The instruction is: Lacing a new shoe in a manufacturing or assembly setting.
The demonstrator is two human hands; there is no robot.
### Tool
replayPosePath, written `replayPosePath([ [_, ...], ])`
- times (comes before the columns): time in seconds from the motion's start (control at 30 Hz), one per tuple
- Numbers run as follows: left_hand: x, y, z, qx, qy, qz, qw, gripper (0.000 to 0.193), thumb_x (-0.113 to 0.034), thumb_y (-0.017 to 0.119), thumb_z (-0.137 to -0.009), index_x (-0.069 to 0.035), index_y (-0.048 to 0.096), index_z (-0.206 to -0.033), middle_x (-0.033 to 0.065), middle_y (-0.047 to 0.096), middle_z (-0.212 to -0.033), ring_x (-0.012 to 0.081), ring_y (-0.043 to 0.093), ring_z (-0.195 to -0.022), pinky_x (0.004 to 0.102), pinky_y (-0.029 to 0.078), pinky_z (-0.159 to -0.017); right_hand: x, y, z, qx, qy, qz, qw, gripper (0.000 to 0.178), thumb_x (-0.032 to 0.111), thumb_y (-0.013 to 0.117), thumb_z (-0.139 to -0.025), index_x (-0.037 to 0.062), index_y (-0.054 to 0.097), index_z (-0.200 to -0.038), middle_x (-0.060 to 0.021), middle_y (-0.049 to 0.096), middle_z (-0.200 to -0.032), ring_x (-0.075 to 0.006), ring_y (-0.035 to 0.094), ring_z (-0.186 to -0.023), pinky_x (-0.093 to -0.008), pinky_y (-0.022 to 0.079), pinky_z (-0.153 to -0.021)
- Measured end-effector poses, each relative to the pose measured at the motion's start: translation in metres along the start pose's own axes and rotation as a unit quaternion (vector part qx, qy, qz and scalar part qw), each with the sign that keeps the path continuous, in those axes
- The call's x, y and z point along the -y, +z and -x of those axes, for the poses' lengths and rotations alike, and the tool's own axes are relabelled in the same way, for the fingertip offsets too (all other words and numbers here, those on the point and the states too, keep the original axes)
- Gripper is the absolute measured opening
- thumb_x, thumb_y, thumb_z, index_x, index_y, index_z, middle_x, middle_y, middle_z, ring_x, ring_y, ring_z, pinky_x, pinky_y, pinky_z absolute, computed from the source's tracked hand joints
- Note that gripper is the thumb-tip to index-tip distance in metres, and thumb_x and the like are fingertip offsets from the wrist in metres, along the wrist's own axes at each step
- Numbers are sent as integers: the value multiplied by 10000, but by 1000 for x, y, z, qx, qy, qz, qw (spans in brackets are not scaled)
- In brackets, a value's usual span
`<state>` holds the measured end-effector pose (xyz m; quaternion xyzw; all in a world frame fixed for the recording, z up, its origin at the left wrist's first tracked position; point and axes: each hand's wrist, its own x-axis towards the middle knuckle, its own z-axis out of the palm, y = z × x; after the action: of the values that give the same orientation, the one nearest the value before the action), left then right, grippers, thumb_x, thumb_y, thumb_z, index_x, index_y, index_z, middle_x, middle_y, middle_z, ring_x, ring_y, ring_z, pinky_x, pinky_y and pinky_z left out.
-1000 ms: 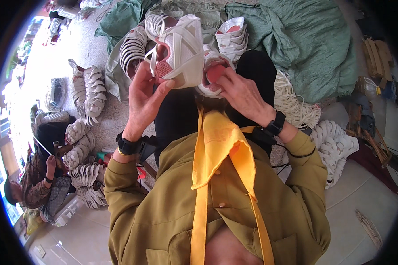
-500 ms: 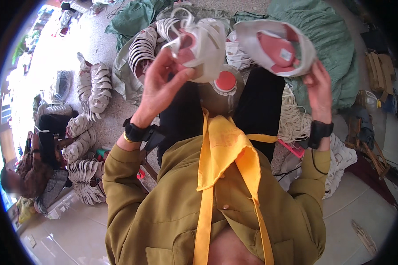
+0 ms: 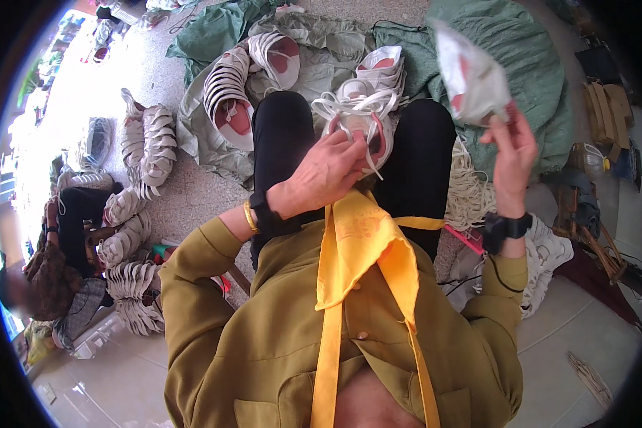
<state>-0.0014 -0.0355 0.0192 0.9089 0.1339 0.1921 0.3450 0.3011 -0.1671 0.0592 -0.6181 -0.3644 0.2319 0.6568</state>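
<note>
Between my knees is a white sneaker [image 3: 353, 93] with pink lining and loose white laces. My left hand [image 3: 328, 160] is closed on its opening, fingers pinched at the heel end nearest me. Up and to the right, my right hand [image 3: 512, 160] grips the end of another white shoe [image 3: 471, 78] with pink inside. That shoe is tipped upright and blurred by motion. Just beyond the sneaker lies a further white shoe [image 3: 383, 63] with a pink insole.
A curved row of nested white shoes [image 3: 228, 96] lies on grey-green cloth ahead left. Green sacking [image 3: 528, 93] spreads at the right, beside a heap of white laces [image 3: 469, 185]. More stacked shoes [image 3: 157, 146] and a seated person [image 3: 46, 271] are at the left.
My left hand has brought the laced sneaker down between my knees, covering the red-capped container. The shoe in my right hand has swung from lying sideways to upright.
</note>
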Motion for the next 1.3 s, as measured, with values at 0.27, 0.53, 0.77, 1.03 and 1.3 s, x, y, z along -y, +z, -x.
replayPosePath([
  [0.27, 14, 17, -4, -4, 92, -37, 995, 403, -33, 710, -777, -24, 579, -1158, 136, 646, -1081, 365, 594, -1046, 443, 476, -939, 3, 65, 53, 205, -69, 155, 964, 322, -2, 761, -834, -26, 666, -1140, -83, 702, -972, -127, 683, -716, -264, 557, -650],
  [0.53, 16, 10, 34, -125, -187, 278, 934, 341, 14, 653, -868, 20, 563, -1198, 230, 701, -1017, 362, 713, -921, 348, 579, -766, -11, 85, 63, 300, -172, 235, 908, 328, 35, 780, -795, 42, 657, -1098, -109, 709, -1007, -293, 720, -824, -359, 585, -690],
  [0.77, 1, -16, 31, -150, -177, 53, 971, 201, -13, 690, -896, 28, 533, -1015, 125, 575, -951, 236, 631, -804, 312, 552, -715, -15, 102, 67, 385, -207, 383, 814, 222, 169, 697, -887, 65, 581, -1045, -137, 668, -971, -363, 692, -739, -436, 559, -600],
  [1.03, 14, -3, 9, -157, -125, -7, 980, 337, -138, 790, -835, 25, 559, -1018, 125, 542, -952, 269, 599, -822, 346, 533, -695, -27, 104, 64, 414, -168, 389, 806, 247, 179, 707, -886, 52, 582, -1057, -150, 661, -939, -377, 682, -765, -456, 553, -630],
  [1.3, 13, -10, 8, -123, -155, 28, 980, 293, -102, 804, -806, 1, 577, -959, 110, 539, -911, 254, 586, -779, 341, 529, -678, -36, 105, 70, 439, -118, 273, 848, 318, 151, 774, -824, 31, 641, -1087, -152, 691, -968, -377, 685, -879, -441, 568, -748],
])
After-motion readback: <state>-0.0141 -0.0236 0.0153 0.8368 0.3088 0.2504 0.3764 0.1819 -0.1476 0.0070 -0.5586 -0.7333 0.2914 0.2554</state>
